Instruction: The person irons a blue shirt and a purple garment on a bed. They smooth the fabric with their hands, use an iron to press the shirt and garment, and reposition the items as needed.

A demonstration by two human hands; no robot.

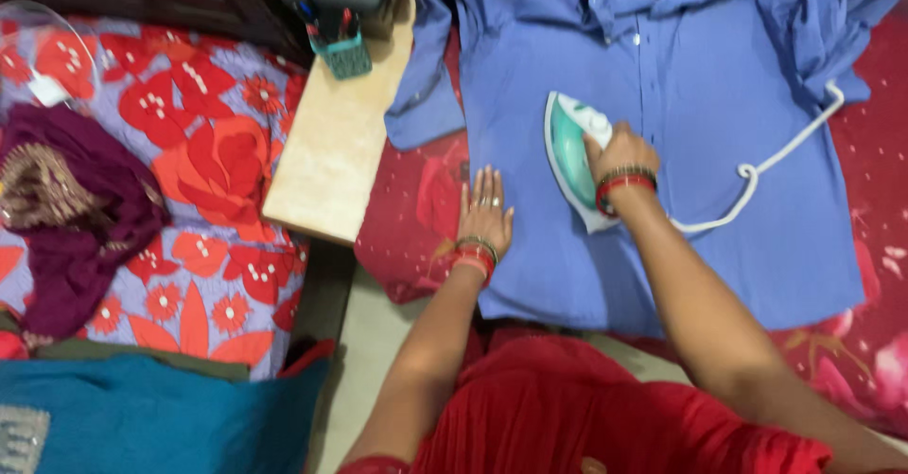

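Your right hand (619, 148) wraps its fingers closed around the handle of the green and white iron (570, 157), which sits flat on the middle of the blue shirt (700, 143). Your left hand (485, 211) lies palm down, fingers spread and holding nothing, on the shirt's left edge just beside the iron. The iron's white cord (757, 176) trails right across the shirt.
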